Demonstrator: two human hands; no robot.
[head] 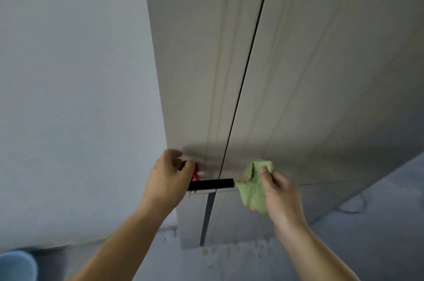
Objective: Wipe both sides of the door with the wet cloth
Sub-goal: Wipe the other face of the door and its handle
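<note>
A tall beige door point(309, 74) fills the upper right, with a thin dark seam running down between it and the frame panel point(195, 62). A black lever handle point(211, 184) sticks out horizontally at hand height. My left hand point(167, 179) is curled around the handle's left end, where something small and red point(195, 175) shows by the fingers. My right hand point(282, 195) pinches a crumpled green cloth point(252, 186), held just right of the handle tip and close to the door face; whether it touches the door I cannot tell.
A plain grey wall point(73, 97) stands to the left. A light blue bucket point(16, 267) sits on the floor at the bottom left corner. The grey floor point(378, 223) below right has a thin cable lying on it and some stains by the door's foot.
</note>
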